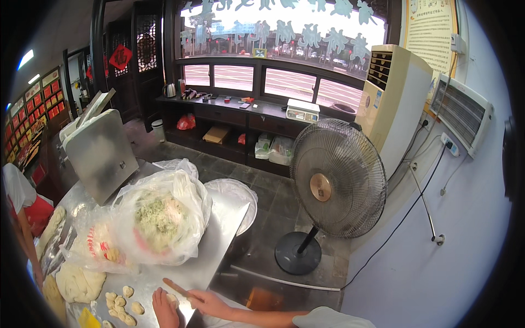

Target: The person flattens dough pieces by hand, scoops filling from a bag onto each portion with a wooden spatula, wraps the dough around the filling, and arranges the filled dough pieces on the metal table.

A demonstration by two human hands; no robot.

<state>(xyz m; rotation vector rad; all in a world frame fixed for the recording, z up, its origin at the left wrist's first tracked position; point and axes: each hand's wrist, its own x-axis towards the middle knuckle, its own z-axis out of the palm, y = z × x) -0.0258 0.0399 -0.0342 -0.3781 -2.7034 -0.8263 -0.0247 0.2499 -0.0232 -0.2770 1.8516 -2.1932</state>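
Note:
My right hand [204, 302] grips one end of a flat wooden stick [176, 288] near the front edge of the metal table. Just left of it, my left hand [165, 308] is against a small dough piece [172, 301], partly hidden by the fingers; whether it grips the piece is unclear. Several small dough balls [119, 305] lie to the left, beside a large lump of dough [80, 283]. Beyond my hands, an open plastic bag [162, 219] holds a shredded green and pale filling. A second plastic bag [96, 246] with red print lies left of it.
A yellow scraper-like piece [88, 319] lies at the near left. A co-worker's arm [28, 246] reaches beside a long dough roll [51, 229]. A metal machine [102, 151] stands at the table's far side. A lined bin [242, 201] and a pedestal fan [336, 180] are to the right.

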